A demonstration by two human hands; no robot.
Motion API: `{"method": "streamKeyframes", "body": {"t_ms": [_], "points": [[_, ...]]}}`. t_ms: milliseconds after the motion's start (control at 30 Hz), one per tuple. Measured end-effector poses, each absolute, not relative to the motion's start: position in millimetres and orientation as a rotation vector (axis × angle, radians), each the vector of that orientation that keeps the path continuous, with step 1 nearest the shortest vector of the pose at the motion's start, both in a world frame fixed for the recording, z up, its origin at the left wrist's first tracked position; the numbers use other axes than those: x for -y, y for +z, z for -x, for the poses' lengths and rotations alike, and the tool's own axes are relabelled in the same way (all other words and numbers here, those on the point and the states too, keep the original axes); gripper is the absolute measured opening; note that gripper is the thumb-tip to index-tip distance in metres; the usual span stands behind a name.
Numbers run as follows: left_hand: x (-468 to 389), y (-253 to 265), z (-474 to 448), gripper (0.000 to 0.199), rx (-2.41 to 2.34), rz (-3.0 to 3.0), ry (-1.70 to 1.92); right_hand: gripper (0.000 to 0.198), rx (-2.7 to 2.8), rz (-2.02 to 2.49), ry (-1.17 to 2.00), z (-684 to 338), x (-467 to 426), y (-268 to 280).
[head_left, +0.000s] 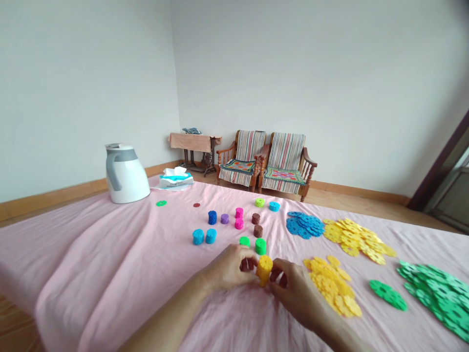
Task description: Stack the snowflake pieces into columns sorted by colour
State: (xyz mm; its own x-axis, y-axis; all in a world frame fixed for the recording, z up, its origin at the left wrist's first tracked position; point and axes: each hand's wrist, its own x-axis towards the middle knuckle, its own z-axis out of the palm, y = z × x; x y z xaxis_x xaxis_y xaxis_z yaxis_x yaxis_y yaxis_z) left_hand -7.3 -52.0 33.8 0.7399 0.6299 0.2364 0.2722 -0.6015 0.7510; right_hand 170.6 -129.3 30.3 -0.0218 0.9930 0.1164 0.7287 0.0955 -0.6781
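A: Pink cloth over the desk (110, 274), white walls, two striped chairs (266, 164) at the back. Hands?

B: Both forearms come in from the bottom edge and meet near centre. Left hand (229, 269) and right hand (295, 288) each curl fingers around a yellow stack (264, 269), pinching it from either side.

A: Stack orientation?

B: Standing on the cloth, long axis roughly vertical, tilted slightly. Sits just in front of the green stacks (260, 246).

A: Counts?

B: Small stacks beyond it: two green close by, two light blue (204, 236), one dark blue, one purple, two pink, two brown; further back one lime, one more light blue. Loose disc piles: one blue (305, 225), two yellow (357, 238), one green (437, 291). Two flat single discs near the kettle (124, 173), one tissue pack (176, 178).
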Motion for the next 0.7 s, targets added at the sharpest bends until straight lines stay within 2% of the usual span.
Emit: {"method": "streamKeyframes", "body": {"t_ms": [300, 700], "points": [[52, 35, 7, 0.012, -0.652, -2.216, 0.602, 0.013, 1.796, 1.680, 0.623, -171, 128, 26], [53, 28, 5, 0.013, -0.661, -2.317, 0.644, 0.011, 1.832, 1.731, 0.505, -167, 128, 15]]}}
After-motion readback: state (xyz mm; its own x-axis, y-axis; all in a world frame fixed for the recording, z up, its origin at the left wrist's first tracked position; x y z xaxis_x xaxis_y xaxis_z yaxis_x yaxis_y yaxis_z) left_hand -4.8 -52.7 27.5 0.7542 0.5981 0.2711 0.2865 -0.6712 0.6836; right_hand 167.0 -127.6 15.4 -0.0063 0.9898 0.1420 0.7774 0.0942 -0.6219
